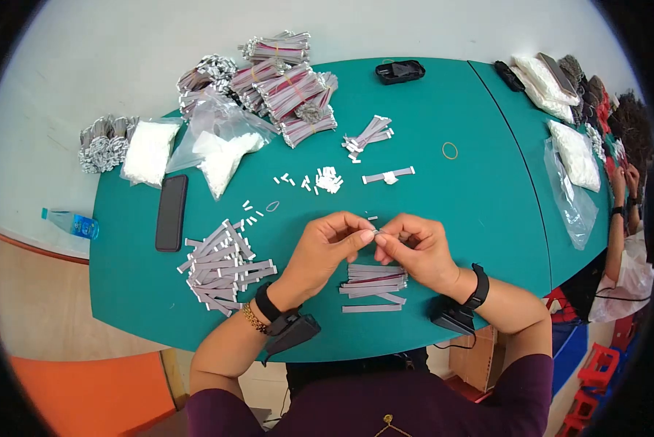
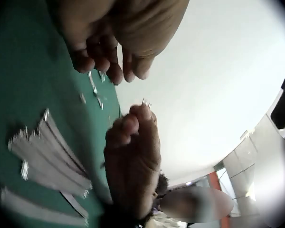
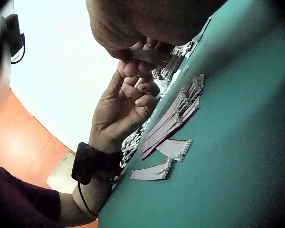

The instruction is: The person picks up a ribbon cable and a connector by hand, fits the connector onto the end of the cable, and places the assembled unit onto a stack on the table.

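In the head view, the left hand [image 1: 327, 251] and right hand [image 1: 421, 255] meet over the table [image 1: 472, 218], fingertips close together, both pinching. Only a small pale bit shows between them; the long axis cannot be told here. Just below, nearer the person, loose strips [image 1: 374, 280] lie mostly left to right. A fanned pile [image 1: 221, 266] lies beyond the left wrist, its strips pointing several ways. White bits [image 1: 328, 180] are scattered farther out, and one strip with a white lump [image 1: 389, 176] lies nearly left to right.

In the left wrist view, the right hand pinches something whose small, pale end stands up from its fingertips, towards the left hand. The left fingers are bent, and their grip cannot be told here.

In the right wrist view, the held strip [image 3: 149, 57] runs along the right hand's fingers, its long axis across the view, sloping slightly down to the right. The left hand, below, pinches a white piece [image 3: 138, 82].
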The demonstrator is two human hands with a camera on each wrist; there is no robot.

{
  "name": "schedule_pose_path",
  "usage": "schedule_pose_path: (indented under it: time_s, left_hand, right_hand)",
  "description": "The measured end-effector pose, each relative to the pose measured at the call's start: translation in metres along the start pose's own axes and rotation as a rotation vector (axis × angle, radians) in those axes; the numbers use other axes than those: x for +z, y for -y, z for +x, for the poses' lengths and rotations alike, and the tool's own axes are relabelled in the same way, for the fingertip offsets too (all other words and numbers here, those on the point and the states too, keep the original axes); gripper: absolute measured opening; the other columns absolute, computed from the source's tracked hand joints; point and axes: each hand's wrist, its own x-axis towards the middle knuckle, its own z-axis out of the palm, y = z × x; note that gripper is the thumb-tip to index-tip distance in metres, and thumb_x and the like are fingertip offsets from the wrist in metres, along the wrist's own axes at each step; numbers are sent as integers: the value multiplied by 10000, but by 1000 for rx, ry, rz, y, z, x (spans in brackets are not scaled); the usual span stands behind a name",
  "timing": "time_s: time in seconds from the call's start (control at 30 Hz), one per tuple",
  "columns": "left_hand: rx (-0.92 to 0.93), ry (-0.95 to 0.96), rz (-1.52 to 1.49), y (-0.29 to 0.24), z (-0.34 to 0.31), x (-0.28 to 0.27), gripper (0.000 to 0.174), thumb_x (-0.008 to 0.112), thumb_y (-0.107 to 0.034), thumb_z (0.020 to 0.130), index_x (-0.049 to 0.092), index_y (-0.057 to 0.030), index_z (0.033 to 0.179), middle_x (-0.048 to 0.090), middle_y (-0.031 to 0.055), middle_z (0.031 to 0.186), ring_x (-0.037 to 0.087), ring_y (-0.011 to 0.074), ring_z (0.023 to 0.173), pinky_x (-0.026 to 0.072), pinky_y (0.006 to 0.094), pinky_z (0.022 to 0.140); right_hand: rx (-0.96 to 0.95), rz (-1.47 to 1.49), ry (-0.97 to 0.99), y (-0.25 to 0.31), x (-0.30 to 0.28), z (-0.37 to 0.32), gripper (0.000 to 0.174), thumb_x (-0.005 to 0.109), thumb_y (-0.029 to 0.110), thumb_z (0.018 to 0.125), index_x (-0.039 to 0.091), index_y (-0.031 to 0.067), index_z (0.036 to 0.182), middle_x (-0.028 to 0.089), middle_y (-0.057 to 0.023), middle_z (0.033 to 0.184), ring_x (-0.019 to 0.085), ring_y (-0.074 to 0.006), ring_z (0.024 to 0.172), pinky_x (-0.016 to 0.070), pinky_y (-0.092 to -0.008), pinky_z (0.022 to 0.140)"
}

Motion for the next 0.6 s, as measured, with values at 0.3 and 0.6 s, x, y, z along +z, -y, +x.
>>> schedule_pose_path:
  time_s: [0.3, 0.6]
  left_hand:
    - [404, -454, 1080, -20, 21, -41, 176, 678, -67, 748, 613, -44, 910, 574, 55, 737, 509, 187, 670, 417, 302, 611]
    - [356, -474, 1244, -8, 37, -55, 179, 710, -53, 695, 614, -40, 846, 572, 85, 716, 562, 295, 765, 446, 391, 678]
  right_hand:
    - [-34, -11, 40, -4, -3, 0, 111, 580, 91, 892, 576, 3, 825, 618, -25, 715, 549, -45, 625, 449, -186, 561]
    - [-68, 2, 40, -2, -3, -2, 124, 580, 99, 890, 576, 2, 811, 613, -24, 690, 543, -44, 612, 445, -190, 556]
